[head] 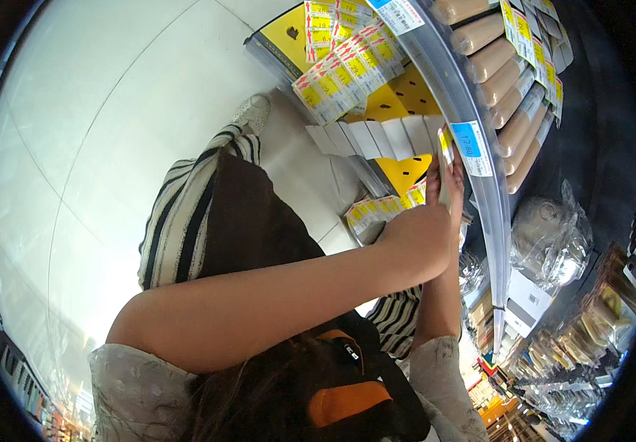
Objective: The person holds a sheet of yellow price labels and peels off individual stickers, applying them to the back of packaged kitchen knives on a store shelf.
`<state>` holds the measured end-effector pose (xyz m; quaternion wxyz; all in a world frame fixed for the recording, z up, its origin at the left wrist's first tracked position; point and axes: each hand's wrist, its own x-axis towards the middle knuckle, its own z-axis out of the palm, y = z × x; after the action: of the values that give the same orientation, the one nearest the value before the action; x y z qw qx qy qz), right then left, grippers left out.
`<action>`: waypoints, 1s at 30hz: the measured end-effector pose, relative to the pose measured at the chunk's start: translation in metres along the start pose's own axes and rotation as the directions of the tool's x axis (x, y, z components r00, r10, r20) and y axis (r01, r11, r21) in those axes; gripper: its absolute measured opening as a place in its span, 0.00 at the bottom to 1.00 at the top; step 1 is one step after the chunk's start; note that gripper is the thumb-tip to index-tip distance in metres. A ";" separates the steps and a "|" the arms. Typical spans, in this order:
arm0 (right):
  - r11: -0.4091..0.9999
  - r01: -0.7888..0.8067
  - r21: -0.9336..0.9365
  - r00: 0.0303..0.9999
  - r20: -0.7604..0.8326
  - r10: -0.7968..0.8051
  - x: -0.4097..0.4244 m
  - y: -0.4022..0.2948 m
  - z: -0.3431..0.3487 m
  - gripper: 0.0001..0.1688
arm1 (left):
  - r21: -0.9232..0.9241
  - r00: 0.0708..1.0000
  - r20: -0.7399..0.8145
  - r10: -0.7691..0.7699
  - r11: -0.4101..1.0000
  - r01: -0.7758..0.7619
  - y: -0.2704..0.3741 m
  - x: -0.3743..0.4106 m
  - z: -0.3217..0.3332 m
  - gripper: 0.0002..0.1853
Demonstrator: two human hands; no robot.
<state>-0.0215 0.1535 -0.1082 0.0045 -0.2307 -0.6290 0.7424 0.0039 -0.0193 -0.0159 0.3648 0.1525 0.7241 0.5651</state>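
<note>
My right hand (455, 174) is up against the shelf edge, its fingers on either side of a folded strip of price labels (444, 160). The strip's pale backing runs left from there in zigzag folds (381, 138). My left arm crosses in front of my body, and my left hand (420, 232) is bent at the wrist just below the right hand. Its fingers are turned away and hidden, so I cannot tell what they hold. Beside them stands the clear plastic shelf-edge rail (478, 221), bearing a blue-and-white price tag (471, 146).
Yellow-and-white label strips (351, 69) lie over a yellow surface with dark slots (401, 99). On the dark shelf (594, 138) are brown wrapped rolls (495, 69) and a plastic-wrapped item (550, 240). Hanging packets (583, 337) fill the lower right. Pale floor tiles (102, 110) extend left.
</note>
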 end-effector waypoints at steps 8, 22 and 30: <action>0.947 0.097 -0.305 0.982 -0.124 -0.141 0.105 0.009 -0.046 0.14 | 0.205 0.914 -0.403 0.037 0.977 0.051 0.007 0.011 -0.003 0.37; 0.819 0.406 -0.406 0.873 -0.094 -0.479 0.057 0.073 -0.047 0.08 | 0.800 0.918 0.328 -0.225 0.582 -0.143 0.001 -0.004 0.000 0.25; 0.857 -0.070 -0.511 0.986 -0.165 -0.018 0.049 0.085 0.002 0.24 | 0.748 0.854 0.495 -0.161 0.579 -0.324 -0.007 -0.006 0.020 0.24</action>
<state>-0.0419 0.1484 -0.2038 -0.0156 -0.2924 -0.7987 0.5256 0.0232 -0.0111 -0.0226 0.4053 0.4808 0.7673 0.1259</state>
